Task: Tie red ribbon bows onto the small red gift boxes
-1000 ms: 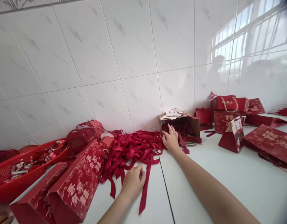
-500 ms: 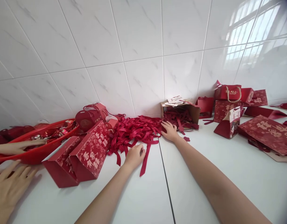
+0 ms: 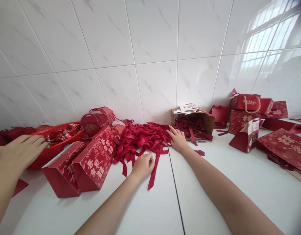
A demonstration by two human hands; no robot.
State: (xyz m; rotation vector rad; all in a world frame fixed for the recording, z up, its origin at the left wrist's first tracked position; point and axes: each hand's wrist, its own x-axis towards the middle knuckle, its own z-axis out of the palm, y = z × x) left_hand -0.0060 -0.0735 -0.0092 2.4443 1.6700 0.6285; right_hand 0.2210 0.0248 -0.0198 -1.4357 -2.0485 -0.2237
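Note:
A tangled pile of red ribbons point(image 3: 145, 138) lies on the white table against the wall. At its front edge rests my left hand point(image 3: 142, 166), fingers curled in; whether anything is inside them is hidden. One loose ribbon point(image 3: 154, 173) trails toward me just beside that hand. My right hand point(image 3: 177, 139) reaches to the right end of the pile, its fingers stretched out and touching the ribbons. Right behind it, an open cardboard box point(image 3: 209, 124) lies on its side, holding dark red cut pieces point(image 3: 189, 127), with white cards point(image 3: 187, 107) on top.
Two red gift boxes point(image 3: 93, 163) stand left of my left hand. Farther left, another person's hand point(image 3: 25, 150) is over a red basin point(image 3: 40, 161) of wrapped sweets. More red boxes point(image 3: 244, 119) and a flat red bag point(image 3: 285, 143) are at the right. A seam point(image 3: 175, 182) crosses the table.
My hands stay nearly in place while the view shifts slightly. The other person's nearer hand has risen from the table to the basin's edge.

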